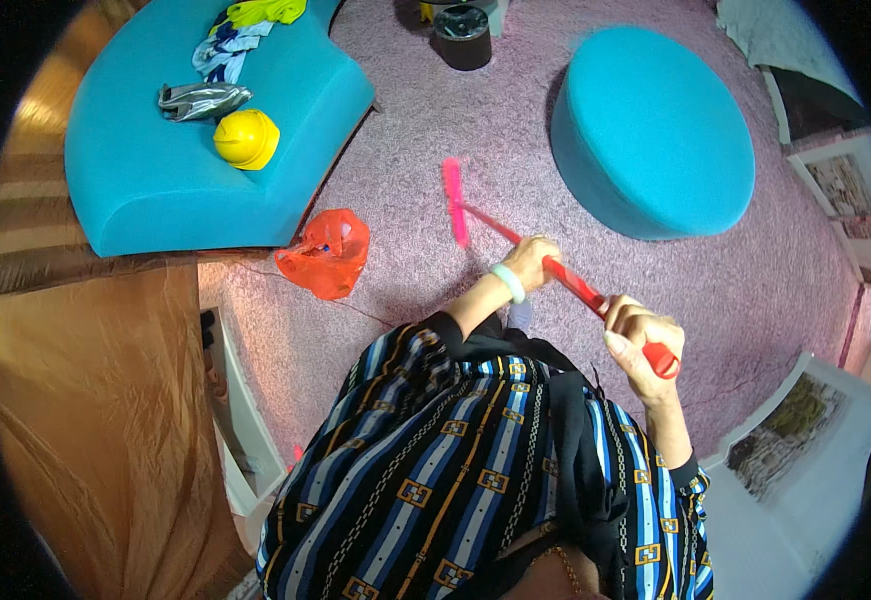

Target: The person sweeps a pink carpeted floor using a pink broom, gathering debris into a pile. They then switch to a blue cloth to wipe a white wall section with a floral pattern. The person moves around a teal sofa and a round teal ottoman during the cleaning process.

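Note:
A broom with a red handle [580, 288] slants across in front of me, its pink bristle head [454, 203] down on the mottled pinkish carpet. My left hand [532, 262], with a pale green bangle at the wrist, is wrapped round the middle of the handle. Higher up, close to the handle's end, my right hand [643, 342] grips it too. An orange-red plastic bag [330, 255] with something inside sits on the carpet left of the bristles.
On a curved turquoise sofa [145, 170] at the left lie a yellow hard hat [247, 139], a silver bag [203, 101] and clothes [230, 50]. A round turquoise ottoman [655, 130] stands at right. A dark bin [462, 38] is at the far side; picture panels [785, 440] stand at right.

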Available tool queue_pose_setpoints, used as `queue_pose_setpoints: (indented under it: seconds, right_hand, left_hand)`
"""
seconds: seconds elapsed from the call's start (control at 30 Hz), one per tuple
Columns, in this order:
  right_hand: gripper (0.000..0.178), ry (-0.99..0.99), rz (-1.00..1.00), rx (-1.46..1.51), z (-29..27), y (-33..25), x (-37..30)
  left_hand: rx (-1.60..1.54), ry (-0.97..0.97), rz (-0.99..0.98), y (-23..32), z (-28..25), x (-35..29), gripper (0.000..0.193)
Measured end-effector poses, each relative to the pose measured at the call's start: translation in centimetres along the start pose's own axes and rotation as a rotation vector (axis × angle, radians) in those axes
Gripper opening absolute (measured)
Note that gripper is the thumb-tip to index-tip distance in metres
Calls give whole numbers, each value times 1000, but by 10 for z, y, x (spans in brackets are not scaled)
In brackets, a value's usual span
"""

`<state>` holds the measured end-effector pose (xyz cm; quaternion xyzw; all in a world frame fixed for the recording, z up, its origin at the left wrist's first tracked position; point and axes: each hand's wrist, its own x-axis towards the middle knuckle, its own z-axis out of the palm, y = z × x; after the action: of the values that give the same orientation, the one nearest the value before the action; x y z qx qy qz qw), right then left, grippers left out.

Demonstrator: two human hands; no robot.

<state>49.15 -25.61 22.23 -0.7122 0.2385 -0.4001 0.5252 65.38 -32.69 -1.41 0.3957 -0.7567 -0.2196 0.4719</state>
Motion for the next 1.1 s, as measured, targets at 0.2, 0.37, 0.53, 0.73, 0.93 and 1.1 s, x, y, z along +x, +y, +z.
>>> queue_pose_setpoints:
  seconds: [0.2,0.37,0.53,0.73,0.93,1.1]
  right_hand:
    - [36,147,193,353,31,67,74]
    - [35,79,465,285,41,108,148]
    - [35,194,411,77,-6,39,237]
    - [38,95,63,-64,-26,-13,305]
    - [36,285,111,186,-52,17,336]
    - [35,395,398,485,-77,117,376]
  left_hand:
    - [277,-199,-469,-73,-70,-44,23]
    - [266,-370,-510,-111,-118,-17,26]
    - [-69,-235,-714,-117,-120,101,10]
    - [-107,-52,-189,-128,-125,229,22]
    - [8,-174,-374,-161,-151,234,14]
    - [138,-396,-645,-220,-168,226,14]
